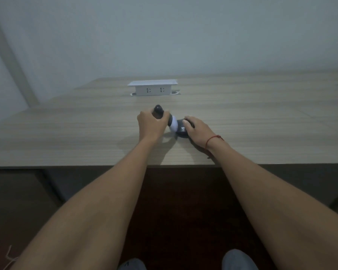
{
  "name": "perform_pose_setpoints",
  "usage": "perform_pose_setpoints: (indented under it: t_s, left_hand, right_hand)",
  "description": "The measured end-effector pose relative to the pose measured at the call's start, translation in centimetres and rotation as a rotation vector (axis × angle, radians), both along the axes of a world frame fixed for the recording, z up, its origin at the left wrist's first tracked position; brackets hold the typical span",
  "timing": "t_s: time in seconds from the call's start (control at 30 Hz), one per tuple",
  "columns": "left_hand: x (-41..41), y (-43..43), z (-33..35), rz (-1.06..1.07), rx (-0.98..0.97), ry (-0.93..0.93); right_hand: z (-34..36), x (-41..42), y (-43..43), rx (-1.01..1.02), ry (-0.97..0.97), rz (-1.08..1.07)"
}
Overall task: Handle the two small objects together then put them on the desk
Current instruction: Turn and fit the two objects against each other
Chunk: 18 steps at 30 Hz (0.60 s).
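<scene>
The left hand (150, 124) was closed around a dark handheld object (158, 110) with a white lower end, held tilted just above the wooden counter (261, 117); the right hand (196, 131) lay curled over a dark rounded object (181, 130) resting on the counter; the two objects met between the hands; a white socket box (153, 87) stood well behind.
</scene>
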<state>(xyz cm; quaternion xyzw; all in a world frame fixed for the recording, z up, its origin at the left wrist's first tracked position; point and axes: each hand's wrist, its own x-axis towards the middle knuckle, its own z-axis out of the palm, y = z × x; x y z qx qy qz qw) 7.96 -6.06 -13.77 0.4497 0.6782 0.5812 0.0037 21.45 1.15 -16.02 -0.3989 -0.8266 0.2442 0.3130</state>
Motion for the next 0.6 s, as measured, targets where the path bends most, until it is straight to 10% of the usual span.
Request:
perform_pose_setpoints:
  t_s: [0.6]
  left_hand:
    - [-0.5, 1.4, 0.8, -0.268, -0.107, -0.384]
  right_hand:
    - [0.2, 0.2, -0.5, -0.032, 0.066, 0.0]
